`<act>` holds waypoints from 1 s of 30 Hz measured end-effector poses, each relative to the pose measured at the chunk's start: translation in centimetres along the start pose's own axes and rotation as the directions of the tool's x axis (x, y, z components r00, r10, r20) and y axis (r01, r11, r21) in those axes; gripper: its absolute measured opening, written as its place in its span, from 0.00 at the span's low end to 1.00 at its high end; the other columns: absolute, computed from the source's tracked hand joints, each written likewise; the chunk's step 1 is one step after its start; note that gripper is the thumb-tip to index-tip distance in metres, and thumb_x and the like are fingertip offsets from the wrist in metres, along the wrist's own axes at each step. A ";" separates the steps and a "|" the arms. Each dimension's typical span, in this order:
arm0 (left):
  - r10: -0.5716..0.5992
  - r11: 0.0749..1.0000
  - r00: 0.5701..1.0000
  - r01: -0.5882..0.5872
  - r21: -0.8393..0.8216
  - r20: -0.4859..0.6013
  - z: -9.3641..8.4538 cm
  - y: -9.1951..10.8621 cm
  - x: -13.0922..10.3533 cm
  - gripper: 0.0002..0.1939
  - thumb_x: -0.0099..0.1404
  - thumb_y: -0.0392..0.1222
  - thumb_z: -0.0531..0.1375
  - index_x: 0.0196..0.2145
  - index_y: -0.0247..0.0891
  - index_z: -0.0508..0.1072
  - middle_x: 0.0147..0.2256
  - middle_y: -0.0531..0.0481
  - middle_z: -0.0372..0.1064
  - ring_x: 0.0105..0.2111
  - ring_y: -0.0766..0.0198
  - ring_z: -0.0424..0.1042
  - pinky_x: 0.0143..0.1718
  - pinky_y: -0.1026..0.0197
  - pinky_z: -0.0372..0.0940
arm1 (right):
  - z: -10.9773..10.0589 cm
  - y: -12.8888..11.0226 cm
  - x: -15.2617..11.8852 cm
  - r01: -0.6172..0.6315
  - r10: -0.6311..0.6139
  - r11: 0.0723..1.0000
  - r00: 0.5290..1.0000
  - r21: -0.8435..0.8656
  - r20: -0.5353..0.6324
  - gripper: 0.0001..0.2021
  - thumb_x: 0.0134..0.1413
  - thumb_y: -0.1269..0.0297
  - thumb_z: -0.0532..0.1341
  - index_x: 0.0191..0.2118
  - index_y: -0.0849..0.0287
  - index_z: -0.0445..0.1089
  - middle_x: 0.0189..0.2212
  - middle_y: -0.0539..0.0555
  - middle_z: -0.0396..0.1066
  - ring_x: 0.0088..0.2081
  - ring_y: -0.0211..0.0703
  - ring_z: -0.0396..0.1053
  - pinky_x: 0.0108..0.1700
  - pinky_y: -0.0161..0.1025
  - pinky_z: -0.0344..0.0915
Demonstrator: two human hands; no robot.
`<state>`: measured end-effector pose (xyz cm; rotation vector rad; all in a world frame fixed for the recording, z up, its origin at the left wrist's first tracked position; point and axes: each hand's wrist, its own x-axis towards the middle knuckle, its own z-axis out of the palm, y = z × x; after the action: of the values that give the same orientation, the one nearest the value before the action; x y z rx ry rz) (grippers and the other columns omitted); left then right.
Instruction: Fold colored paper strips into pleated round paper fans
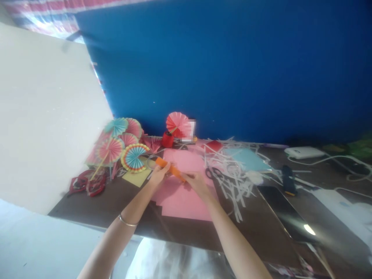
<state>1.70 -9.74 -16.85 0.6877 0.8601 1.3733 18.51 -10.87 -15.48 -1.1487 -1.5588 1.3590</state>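
A narrow folded strip of orange paper [175,171] slants between my two hands, above pink paper sheets [186,205] on the dark table. My left hand [161,173] grips it near its left part, thumb on top. At its lower right end, my right hand [196,182] pinches the strip between thumb and fingers. Left of my hands stands a round pleated paper fan [134,158] in blue, yellow and red, with yellow paper [136,177] below it. Dark-handled scissors [213,173] lie to the right of my right hand, partly among paper strips.
Several pleated fans [110,150] crowd the back left, near a red-framed object [88,183]. A red cup [167,139] stands at the back. White paper strips [236,190], light blue paper [247,159], a dark phone [286,213] and a white cabled device [303,152] occupy the right.
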 end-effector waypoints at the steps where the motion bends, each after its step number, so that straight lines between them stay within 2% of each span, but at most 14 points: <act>1: 0.000 1.000 1.000 0.000 -0.004 0.002 0.0 0.0 -0.1 0.17 0.49 0.47 0.66 0.34 0.33 0.74 0.35 0.43 0.75 0.34 0.62 0.73 0.35 0.64 0.67 | 0.0 -0.1 0.0 -0.001 0.000 1.000 1.000 -0.016 -0.015 0.20 0.47 0.49 0.59 0.30 0.64 0.74 0.18 0.52 0.68 0.17 0.33 0.62 0.16 0.29 0.56; 5: 0.002 1.000 1.000 -0.002 -0.017 0.000 0.1 -0.2 -0.2 0.17 0.50 0.46 0.66 0.35 0.33 0.74 0.35 0.43 0.74 0.36 0.59 0.73 0.37 0.61 0.67 | 0.1 0.0 0.0 0.012 -0.015 0.999 0.999 -0.052 -0.051 0.20 0.47 0.50 0.58 0.31 0.64 0.75 0.18 0.52 0.68 0.17 0.32 0.61 0.16 0.29 0.54; 11: 0.025 0.999 0.999 -0.023 0.039 -0.040 -0.2 -0.8 0.5 0.21 0.43 0.48 0.68 0.31 0.29 0.73 0.30 0.42 0.74 0.30 0.58 0.74 0.31 0.59 0.68 | 0.3 0.7 0.2 0.053 -0.066 0.993 0.991 -0.106 -0.119 0.19 0.47 0.49 0.58 0.26 0.63 0.74 0.16 0.51 0.67 0.15 0.33 0.60 0.15 0.30 0.55; 15: -0.008 1.000 0.999 0.008 0.010 -0.041 -0.6 -0.6 0.9 0.20 0.42 0.48 0.69 0.29 0.30 0.74 0.29 0.43 0.74 0.30 0.59 0.74 0.36 0.59 0.68 | 0.2 0.6 0.1 0.026 -0.031 0.998 0.994 -0.048 -0.103 0.20 0.47 0.48 0.58 0.29 0.63 0.74 0.18 0.52 0.69 0.15 0.32 0.61 0.14 0.29 0.55; 19: 0.000 0.999 0.997 -0.003 -0.038 -0.082 -0.6 -0.2 0.9 0.18 0.48 0.49 0.66 0.31 0.31 0.74 0.28 0.44 0.75 0.26 0.65 0.72 0.37 0.59 0.69 | 0.0 0.5 0.2 -0.012 0.008 1.000 0.989 -0.021 -0.145 0.21 0.47 0.47 0.58 0.33 0.63 0.73 0.20 0.54 0.72 0.19 0.38 0.68 0.13 0.28 0.57; 22: 0.036 0.994 0.992 -0.048 -0.096 -0.122 -0.5 0.0 0.8 0.17 0.52 0.49 0.64 0.34 0.31 0.74 0.31 0.44 0.75 0.32 0.62 0.74 0.40 0.59 0.67 | -0.1 0.6 0.3 0.023 -0.032 0.998 0.984 -0.050 -0.175 0.20 0.46 0.49 0.59 0.31 0.63 0.73 0.20 0.55 0.72 0.21 0.40 0.70 0.15 0.30 0.60; 25: 0.058 0.979 0.983 -0.090 -0.183 -0.174 -0.6 0.0 0.7 0.14 0.54 0.44 0.63 0.35 0.31 0.73 0.34 0.43 0.74 0.40 0.60 0.73 0.44 0.61 0.65 | -0.1 0.5 0.4 0.051 -0.064 0.995 0.984 -0.082 -0.166 0.18 0.46 0.50 0.58 0.28 0.63 0.73 0.20 0.54 0.72 0.21 0.41 0.69 0.16 0.30 0.60; 30: 0.060 0.960 0.978 -0.111 -0.256 -0.199 -0.6 0.0 0.6 0.12 0.58 0.43 0.61 0.36 0.31 0.73 0.37 0.43 0.74 0.38 0.63 0.73 0.43 0.63 0.65 | 0.2 -0.1 0.2 0.063 -0.082 0.992 0.980 -0.113 -0.181 0.17 0.46 0.50 0.57 0.24 0.61 0.70 0.19 0.54 0.71 0.20 0.40 0.68 0.15 0.30 0.57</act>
<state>1.17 -9.21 -17.29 0.3944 0.7813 1.6168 18.31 -10.78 -15.45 -1.2337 -1.5379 1.0993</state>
